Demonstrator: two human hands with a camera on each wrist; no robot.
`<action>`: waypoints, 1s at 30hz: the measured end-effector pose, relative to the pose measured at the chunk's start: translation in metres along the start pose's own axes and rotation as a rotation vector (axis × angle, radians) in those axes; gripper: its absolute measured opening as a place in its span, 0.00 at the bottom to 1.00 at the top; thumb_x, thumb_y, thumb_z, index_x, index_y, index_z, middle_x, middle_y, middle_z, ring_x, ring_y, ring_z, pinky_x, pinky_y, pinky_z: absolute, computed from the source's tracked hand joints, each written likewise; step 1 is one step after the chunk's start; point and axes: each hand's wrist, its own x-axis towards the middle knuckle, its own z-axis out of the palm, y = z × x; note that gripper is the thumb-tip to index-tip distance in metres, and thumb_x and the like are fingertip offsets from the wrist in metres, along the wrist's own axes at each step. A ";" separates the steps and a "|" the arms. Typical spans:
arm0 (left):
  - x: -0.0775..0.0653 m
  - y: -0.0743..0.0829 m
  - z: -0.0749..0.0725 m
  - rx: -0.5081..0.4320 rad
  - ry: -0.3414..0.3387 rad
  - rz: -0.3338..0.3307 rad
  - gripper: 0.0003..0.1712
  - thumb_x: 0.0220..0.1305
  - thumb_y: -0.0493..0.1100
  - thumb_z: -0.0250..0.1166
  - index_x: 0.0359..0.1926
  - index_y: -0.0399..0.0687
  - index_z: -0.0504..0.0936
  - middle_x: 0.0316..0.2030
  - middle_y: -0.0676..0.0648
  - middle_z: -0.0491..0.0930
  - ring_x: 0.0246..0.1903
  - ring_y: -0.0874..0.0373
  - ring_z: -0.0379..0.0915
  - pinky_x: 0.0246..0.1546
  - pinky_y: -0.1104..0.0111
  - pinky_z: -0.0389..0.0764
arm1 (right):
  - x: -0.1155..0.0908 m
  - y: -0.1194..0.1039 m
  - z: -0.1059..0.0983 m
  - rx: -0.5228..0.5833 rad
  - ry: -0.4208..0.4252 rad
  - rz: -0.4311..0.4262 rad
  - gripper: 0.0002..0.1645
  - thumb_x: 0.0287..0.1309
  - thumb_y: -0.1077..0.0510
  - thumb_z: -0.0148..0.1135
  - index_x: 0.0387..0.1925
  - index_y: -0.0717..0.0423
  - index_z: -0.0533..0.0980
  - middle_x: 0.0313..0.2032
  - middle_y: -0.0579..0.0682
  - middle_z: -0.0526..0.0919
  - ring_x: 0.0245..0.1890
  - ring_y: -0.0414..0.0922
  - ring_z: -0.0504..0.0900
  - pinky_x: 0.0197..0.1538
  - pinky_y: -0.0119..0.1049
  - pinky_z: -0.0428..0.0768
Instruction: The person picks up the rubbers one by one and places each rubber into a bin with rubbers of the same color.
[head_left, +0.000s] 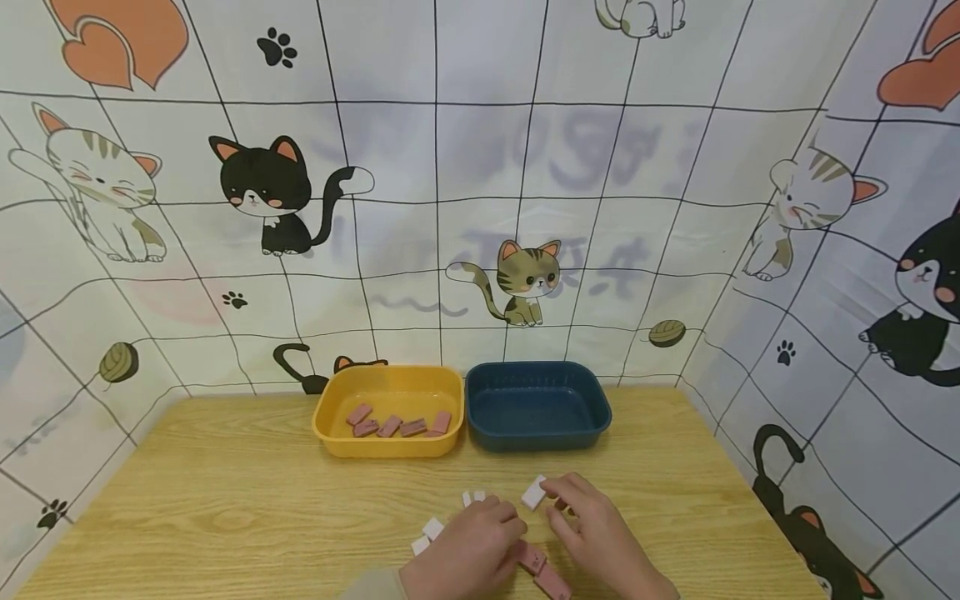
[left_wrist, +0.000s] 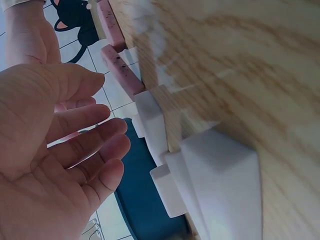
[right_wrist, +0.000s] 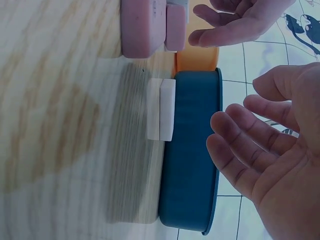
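Behind the table [head_left: 225, 487], topped in pale yellow wood grain: white sheeting [head_left: 405, 233], ruled into wavy black squares and slightly rippled. Printed above the table's far edge: a black-and-white cat [head_left: 266, 196], a striped olive cat [head_left: 528, 283] and a dark paw print [head_left: 277, 48], with faint violet lettering [head_left: 600, 150] among them. Beyond the table's left end: a yarn ball [head_left: 119, 362]. Along the table's right side: a bluish-white panel [head_left: 832, 300], bearing a pale cat [head_left: 813, 196] and orange hearts [head_left: 918, 79]. Over the table: soft, diffuse light.
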 end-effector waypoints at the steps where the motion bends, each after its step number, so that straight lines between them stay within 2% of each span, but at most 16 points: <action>1: 0.000 0.000 0.000 0.003 -0.005 0.000 0.04 0.66 0.45 0.70 0.34 0.54 0.84 0.31 0.59 0.77 0.31 0.68 0.68 0.34 0.78 0.70 | 0.000 0.000 0.000 -0.002 0.000 0.004 0.18 0.58 0.71 0.69 0.49 0.57 0.83 0.38 0.45 0.82 0.35 0.34 0.82 0.33 0.32 0.82; 8: 0.002 -0.003 0.008 0.022 -0.015 0.012 0.05 0.64 0.45 0.72 0.32 0.56 0.83 0.30 0.60 0.76 0.30 0.68 0.67 0.34 0.78 0.68 | 0.000 0.001 0.001 0.004 -0.034 0.068 0.18 0.60 0.70 0.68 0.50 0.55 0.83 0.40 0.44 0.82 0.36 0.33 0.82 0.35 0.33 0.83; 17: 0.004 -0.006 0.012 -0.021 -0.053 0.021 0.08 0.63 0.43 0.72 0.28 0.57 0.82 0.25 0.61 0.70 0.27 0.69 0.60 0.32 0.79 0.62 | 0.000 0.005 0.003 -0.016 -0.020 0.051 0.18 0.59 0.72 0.68 0.50 0.56 0.83 0.40 0.45 0.83 0.36 0.32 0.80 0.36 0.35 0.84; 26: 0.007 -0.007 0.015 0.004 -0.100 0.005 0.08 0.57 0.43 0.74 0.27 0.58 0.82 0.24 0.61 0.69 0.25 0.68 0.57 0.30 0.78 0.59 | 0.000 0.007 0.003 -0.025 -0.023 0.021 0.19 0.58 0.73 0.68 0.50 0.57 0.83 0.40 0.45 0.83 0.35 0.32 0.81 0.36 0.35 0.84; 30: 0.008 -0.006 0.014 0.013 -0.125 -0.014 0.07 0.56 0.42 0.75 0.28 0.58 0.84 0.25 0.61 0.70 0.25 0.68 0.58 0.29 0.78 0.60 | -0.001 0.007 0.004 -0.019 -0.047 0.056 0.18 0.60 0.71 0.67 0.51 0.56 0.83 0.40 0.45 0.83 0.36 0.32 0.81 0.36 0.35 0.84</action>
